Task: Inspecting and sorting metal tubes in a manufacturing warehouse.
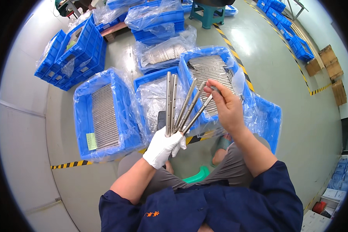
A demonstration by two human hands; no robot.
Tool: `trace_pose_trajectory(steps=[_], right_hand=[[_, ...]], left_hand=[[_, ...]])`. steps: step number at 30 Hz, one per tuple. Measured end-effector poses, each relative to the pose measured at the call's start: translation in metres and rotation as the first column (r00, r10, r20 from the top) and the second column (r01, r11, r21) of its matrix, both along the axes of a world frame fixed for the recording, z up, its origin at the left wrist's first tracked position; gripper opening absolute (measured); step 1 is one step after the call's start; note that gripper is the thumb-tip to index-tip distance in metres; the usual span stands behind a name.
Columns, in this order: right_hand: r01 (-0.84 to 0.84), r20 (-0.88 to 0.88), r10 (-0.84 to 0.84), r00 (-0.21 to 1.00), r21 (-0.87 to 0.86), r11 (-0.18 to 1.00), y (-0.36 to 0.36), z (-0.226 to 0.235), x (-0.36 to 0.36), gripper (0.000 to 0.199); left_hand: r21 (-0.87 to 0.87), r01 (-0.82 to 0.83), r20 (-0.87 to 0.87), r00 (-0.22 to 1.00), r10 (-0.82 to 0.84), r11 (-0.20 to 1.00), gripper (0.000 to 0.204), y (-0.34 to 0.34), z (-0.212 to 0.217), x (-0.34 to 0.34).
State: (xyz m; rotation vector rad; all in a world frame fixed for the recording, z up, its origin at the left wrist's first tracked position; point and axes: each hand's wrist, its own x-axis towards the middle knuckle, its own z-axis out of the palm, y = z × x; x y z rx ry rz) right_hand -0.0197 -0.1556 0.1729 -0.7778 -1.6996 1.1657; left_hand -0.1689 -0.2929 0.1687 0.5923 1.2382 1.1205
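Note:
My left hand (163, 147), in a white glove, is closed round the lower ends of several steel guide rails (188, 106). The rails are slim and shiny, with holes along their length, and fan out upward. My bare right hand (227, 105) is at the upper tip of the rightmost rail, fingers and thumb pinched around something small and grey that is mostly hidden. Beyond it, a blue crate (186, 58) lined with clear plastic holds stacked rails. Another blue crate (121, 104) at the left holds a row of rails and a green-yellow label (91, 141).
Between them stands a blue crate (140, 82) with plastic film and a dark flat object (161, 120). A blue crate (275, 120) is at the right. Stacked crates (79, 50) stand far left, a green stool (207, 16) far back. Yellow-black tape (236, 54) marks the floor.

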Motion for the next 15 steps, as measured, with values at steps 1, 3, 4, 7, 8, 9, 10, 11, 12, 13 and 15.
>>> trace_pose_trajectory(steps=[1,3,4,7,8,9,10,11,12,13,15], right_hand=[[-0.004,0.003,0.004,1.0,0.001,1.0,0.0,0.0,-0.001,0.025],[0.004,-0.012,-0.004,1.0,0.016,1.0,-0.001,-0.001,-0.003,0.026],[0.004,-0.009,-0.004,1.0,0.015,1.0,-0.001,-0.002,-0.003,0.026],[-0.06,-0.018,0.059,0.998,-0.085,0.995,-0.003,0.0,-0.001,0.027],[-0.073,0.01,0.074,0.997,-0.07,0.995,-0.003,0.001,0.001,0.028],[-0.086,0.039,0.088,0.995,-0.055,0.995,-0.003,0.002,0.002,0.03],[-0.084,0.039,0.086,0.996,-0.053,0.995,0.0,0.004,0.005,0.03],[-0.183,0.032,0.19,0.981,-0.155,0.971,0.006,0.008,0.01,0.032],[-0.282,0.012,0.294,0.956,-0.256,0.925,0.012,0.011,0.014,0.034],[-0.36,0.018,0.386,0.922,-0.326,0.874,0.017,0.021,0.02,0.037],[-0.494,-0.052,0.532,0.845,-0.457,0.739,0.028,0.025,0.031,0.038]], left_hand=[[-0.004,-0.008,-0.008,1.0,0.008,1.0,0.025,0.0,0.0,0.0],[-0.017,-0.018,-0.024,1.0,0.017,1.0,0.025,-0.001,0.0,0.0],[-0.018,-0.018,-0.021,1.0,0.017,1.0,0.025,-0.001,0.001,0.0],[-0.016,-0.008,-0.039,0.999,0.007,1.0,0.025,-0.001,0.002,-0.002],[-0.035,0.016,-0.041,0.999,-0.017,0.999,0.021,-0.001,0.002,-0.005],[-0.053,0.04,-0.042,0.998,-0.043,0.998,0.019,-0.001,0.002,-0.008],[-0.045,0.039,-0.045,0.998,-0.041,0.998,0.019,-0.001,0.002,-0.012],[-0.033,0.04,-0.046,0.998,-0.041,0.999,0.02,-0.001,0.002,-0.016],[-0.027,0.039,-0.036,0.999,-0.04,0.999,0.021,0.0,-0.002,-0.021],[-0.059,0.057,-0.046,0.997,-0.06,0.997,0.021,-0.001,0.0,-0.025],[-0.125,0.113,-0.099,0.987,-0.126,0.986,0.022,-0.002,0.007,-0.031]])
